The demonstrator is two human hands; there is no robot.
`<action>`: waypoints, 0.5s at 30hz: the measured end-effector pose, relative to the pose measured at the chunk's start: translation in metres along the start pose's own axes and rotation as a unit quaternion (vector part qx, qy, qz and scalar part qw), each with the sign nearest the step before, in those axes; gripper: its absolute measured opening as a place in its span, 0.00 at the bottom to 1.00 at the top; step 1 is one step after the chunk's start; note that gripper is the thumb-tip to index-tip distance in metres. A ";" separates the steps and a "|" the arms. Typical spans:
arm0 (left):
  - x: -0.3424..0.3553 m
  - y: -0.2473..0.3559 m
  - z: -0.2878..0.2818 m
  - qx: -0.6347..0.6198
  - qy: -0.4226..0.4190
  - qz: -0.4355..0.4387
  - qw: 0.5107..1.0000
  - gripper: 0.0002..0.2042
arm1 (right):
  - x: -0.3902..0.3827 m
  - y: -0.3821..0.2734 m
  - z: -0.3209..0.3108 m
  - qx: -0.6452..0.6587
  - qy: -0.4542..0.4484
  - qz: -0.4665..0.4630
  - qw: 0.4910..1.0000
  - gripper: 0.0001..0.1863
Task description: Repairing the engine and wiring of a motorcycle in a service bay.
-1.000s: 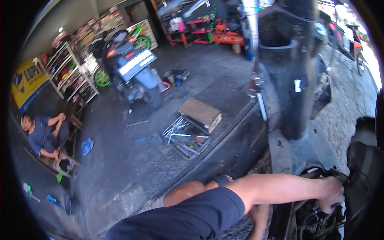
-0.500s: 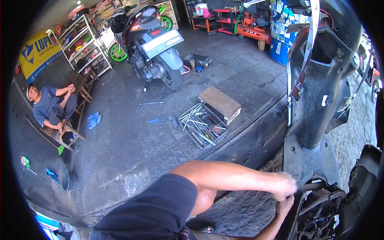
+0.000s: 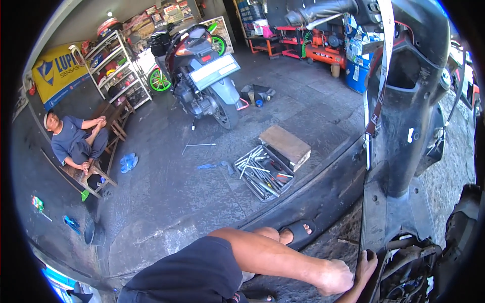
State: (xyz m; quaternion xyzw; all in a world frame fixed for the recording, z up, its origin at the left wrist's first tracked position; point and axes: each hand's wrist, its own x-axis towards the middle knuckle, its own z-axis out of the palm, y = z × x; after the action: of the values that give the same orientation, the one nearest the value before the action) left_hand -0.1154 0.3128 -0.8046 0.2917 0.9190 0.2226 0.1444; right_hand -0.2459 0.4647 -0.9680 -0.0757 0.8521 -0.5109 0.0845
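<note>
- Two bare hands work low at the right, close together, at the stripped underside of a black scooter (image 3: 404,131).
- One hand, the left hand (image 3: 336,276), comes in on a long forearm from a dark blue sleeve. It is curled into a loose fist, knuckles up; whether it grips anything cannot be told.
- Just right of it, the right hand (image 3: 366,263) reaches upward with fingers partly bent, its fingertips touching the edge of the scooter's exposed frame and engine parts (image 3: 409,267). No tool shows in it.
- Behind the left forearm sits the person's foot in a black sandal (image 3: 298,233), resting against a dark curb.
- Farther up and left of the hands, an open tool tray (image 3: 262,172) full of wrenches lies on the concrete floor, with a flat wooden block (image 3: 285,144) touching its far side.
- Well beyond that stands a parked motorcycle (image 3: 202,76).
- Far to the left of the hands, another person (image 3: 73,141) sits on a low wooden bench.
</note>
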 end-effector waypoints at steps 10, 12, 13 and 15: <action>-0.020 0.021 -0.040 0.027 0.098 -0.068 0.993 0.13 | 0.056 0.105 0.025 -0.010 0.069 -0.021 0.997 0.22; -0.021 0.038 -0.052 0.040 0.089 -0.011 0.995 0.22 | 0.080 0.127 0.028 0.205 0.053 -0.253 0.944 0.23; -0.019 0.035 -0.049 0.044 0.071 0.016 0.996 0.26 | 0.088 0.125 0.032 0.430 0.002 -0.465 0.774 0.21; -0.029 0.057 -0.046 0.090 0.041 -0.030 0.995 0.27 | 0.070 0.130 0.026 0.076 0.112 -0.154 0.979 0.20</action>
State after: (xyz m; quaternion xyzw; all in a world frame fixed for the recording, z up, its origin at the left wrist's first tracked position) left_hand -0.0835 0.3223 -0.7333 0.2664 0.9488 0.1458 0.0867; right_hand -0.3137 0.4882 -1.0991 -0.1422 0.7927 -0.5865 -0.0855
